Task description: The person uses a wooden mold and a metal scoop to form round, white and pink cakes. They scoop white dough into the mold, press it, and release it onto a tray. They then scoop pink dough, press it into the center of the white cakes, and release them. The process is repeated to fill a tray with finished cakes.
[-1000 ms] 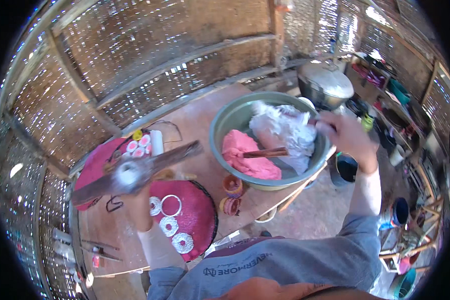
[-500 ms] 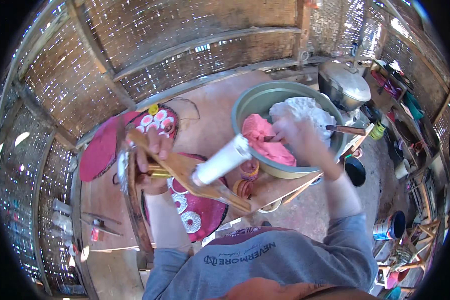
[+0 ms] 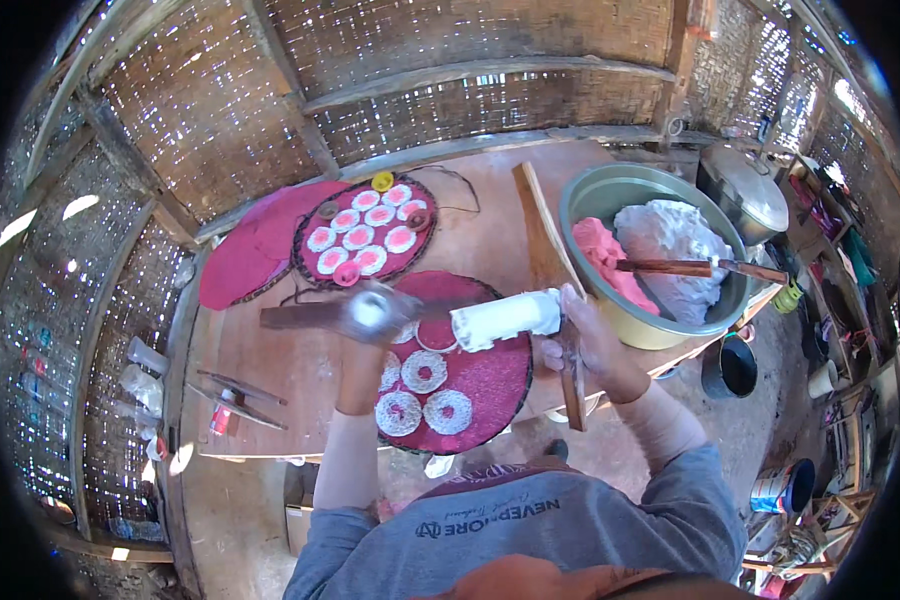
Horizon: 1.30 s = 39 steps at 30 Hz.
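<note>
Woven-walled room, wooden worktop point(image 3: 265, 365): white cylinder point(image 3: 505, 318) held above a round magenta mat point(image 3: 507, 372).
Right hand point(image 3: 598, 345) grips the cylinder's wooden crossbar point(image 3: 539, 228); left hand point(image 3: 363, 346), blurred, grips a second wooden bar point(image 3: 295, 317). Best handled with both pieces steady, clear of the white rings point(image 3: 425, 371). The cylinder's long axis runs nearly level across the view, free end pointing left.

Dark lettering point(image 3: 498, 512) stands upside down across the near grey shirt point(image 3: 610, 530); print on the right-hand bucket point(image 3: 773, 490) is too small to read.
</note>
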### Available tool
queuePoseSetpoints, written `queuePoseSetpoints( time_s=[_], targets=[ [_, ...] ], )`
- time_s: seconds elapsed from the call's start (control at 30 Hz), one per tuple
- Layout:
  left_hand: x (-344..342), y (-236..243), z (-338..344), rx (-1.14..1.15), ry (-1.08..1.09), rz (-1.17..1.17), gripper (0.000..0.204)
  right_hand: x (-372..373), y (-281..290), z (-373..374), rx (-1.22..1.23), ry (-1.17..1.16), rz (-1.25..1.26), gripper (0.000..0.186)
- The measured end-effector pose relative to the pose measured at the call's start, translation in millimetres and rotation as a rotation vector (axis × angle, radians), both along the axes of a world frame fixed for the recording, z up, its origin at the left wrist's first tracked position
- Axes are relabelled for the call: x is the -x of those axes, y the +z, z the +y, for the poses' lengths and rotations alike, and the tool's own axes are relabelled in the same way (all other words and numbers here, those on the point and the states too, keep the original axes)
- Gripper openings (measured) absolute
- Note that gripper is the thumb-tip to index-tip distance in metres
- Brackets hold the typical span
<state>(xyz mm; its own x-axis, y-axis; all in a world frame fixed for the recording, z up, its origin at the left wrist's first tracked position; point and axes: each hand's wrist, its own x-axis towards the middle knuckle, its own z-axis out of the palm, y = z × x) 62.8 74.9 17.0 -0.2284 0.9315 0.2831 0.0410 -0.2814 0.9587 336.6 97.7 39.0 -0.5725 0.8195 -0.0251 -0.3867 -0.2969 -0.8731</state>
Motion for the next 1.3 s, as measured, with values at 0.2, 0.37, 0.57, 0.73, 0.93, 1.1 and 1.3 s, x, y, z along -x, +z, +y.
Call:
queuePoseSetpoints(
  time_s=[0.2,0.37,0.57,0.73,0.93,1.1,1.3],
  targets=[
    [-8.0,-8.0,-33.5,-0.173,0.075,0.612,0.043,36.4,13.7,6.3,-0.76,-0.224,-0.504,0.07],
    [-1.9,7.3,-38.4,-0.17,0.082,0.809,0.039,47.9,36.2,2.0,-0.937,-0.131,-0.575,0.079],
    [-21.5,-6.2,-37.7,-0.033,-0.002,0.816,0.041,56.9,26.7,0.6,-0.967,0.052,-0.688,0.087],
    [-44.9,-52.0,-40.9,0.223,-0.082,0.691,0.047,52.1,-12.5,-2.6,-1.002,0.123,-0.724,0.095],
    [-37.5,-92.1,7.6,0.098,0.01,0.247,0.052,39.4,-18.9,57.7,-0.273,0.602,-0.591,0.083],
    [49.2,-22.8,60.9,-0.052,-0.469,0.731,0.081,31.5,-6.2,102.3,0.026,0.714,-0.603,0.066],
    [75.9,-8.5,127.8,-0.527,-0.746,-1.069,0.09,44.7,-17.5,144.7,0.035,0.825,-0.558,0.062]
  ],
)
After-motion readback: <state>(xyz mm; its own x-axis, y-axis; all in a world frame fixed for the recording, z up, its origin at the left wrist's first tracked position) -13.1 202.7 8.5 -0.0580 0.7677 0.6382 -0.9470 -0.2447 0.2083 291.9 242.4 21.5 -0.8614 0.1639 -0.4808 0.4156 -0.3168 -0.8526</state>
